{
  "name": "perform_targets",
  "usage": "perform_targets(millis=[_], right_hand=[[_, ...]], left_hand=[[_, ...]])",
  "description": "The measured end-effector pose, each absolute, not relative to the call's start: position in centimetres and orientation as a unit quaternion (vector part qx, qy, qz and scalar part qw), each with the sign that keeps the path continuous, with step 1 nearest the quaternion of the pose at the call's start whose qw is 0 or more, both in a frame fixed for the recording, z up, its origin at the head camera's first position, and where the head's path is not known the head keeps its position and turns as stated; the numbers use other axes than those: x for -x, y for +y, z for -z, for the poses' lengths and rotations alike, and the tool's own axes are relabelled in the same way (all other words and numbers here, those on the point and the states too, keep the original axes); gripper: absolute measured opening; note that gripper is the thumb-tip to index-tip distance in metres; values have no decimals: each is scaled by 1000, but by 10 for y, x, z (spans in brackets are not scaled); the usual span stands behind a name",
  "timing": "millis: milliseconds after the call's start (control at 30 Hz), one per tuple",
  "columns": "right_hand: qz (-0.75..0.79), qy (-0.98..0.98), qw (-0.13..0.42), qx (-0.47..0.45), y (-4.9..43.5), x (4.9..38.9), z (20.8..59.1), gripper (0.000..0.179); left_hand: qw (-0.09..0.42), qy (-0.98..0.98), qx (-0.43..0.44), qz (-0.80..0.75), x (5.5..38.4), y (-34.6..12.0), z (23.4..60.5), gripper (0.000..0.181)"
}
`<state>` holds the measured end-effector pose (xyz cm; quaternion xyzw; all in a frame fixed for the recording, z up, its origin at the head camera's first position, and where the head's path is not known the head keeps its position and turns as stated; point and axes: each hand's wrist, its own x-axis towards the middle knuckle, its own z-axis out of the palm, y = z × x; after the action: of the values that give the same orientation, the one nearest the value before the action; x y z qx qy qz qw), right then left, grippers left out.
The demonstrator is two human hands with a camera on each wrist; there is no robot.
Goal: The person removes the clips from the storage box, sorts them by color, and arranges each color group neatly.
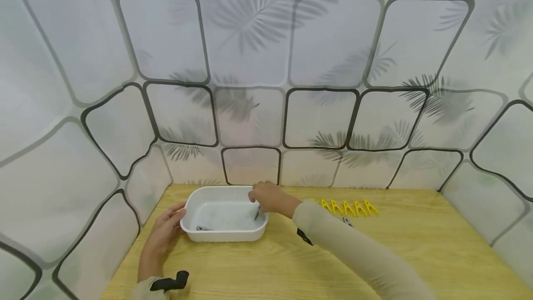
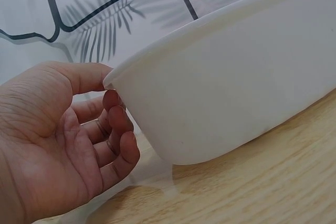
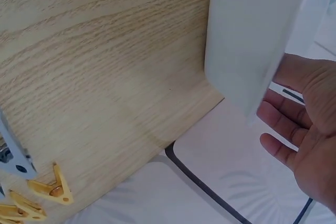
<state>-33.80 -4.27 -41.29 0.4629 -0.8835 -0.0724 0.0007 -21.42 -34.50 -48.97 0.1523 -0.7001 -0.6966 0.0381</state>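
A white plastic basin (image 1: 225, 236) stands on the wooden table. My left hand (image 1: 163, 228) grips its left rim, the thumb on top and the fingers curled below the edge, as the left wrist view shows. My right hand (image 1: 268, 196) is over the basin's right back corner, fingers bent, and pinches a grey clothes peg (image 1: 257, 213) that points down inside. In the right wrist view, the rim hides the thumb of that hand (image 3: 315, 124). Another grey clothes peg (image 1: 203, 228) lies on the basin's floor at the front left.
A row of several yellow clothes pegs (image 1: 347, 208) lies on the table to the right, partly behind the right sleeve (image 1: 333, 235). A grey peg (image 1: 347, 221) lies in front of them. Patterned cloth walls (image 1: 250, 119) enclose the table at the back and sides.
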Motion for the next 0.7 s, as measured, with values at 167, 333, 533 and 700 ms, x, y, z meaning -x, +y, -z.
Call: perform_targets(millis=[167,333,533,700], right_hand=[[114,-883,-8,-455,-53,339,424,25],[184,-873,3,-452,-61,339,433,17],[190,-872,6,-452,-64,338,439,13],[171,-876,-1,-450,-64,338,439,16]], left_hand=[[39,-700,-153,696,214,-345,489,63],[43,-696,-152,700,213,-343,490,60],[42,-694,-151,703,214,-344,491,59],[46,-695,-152,701,215,-346,491,59]])
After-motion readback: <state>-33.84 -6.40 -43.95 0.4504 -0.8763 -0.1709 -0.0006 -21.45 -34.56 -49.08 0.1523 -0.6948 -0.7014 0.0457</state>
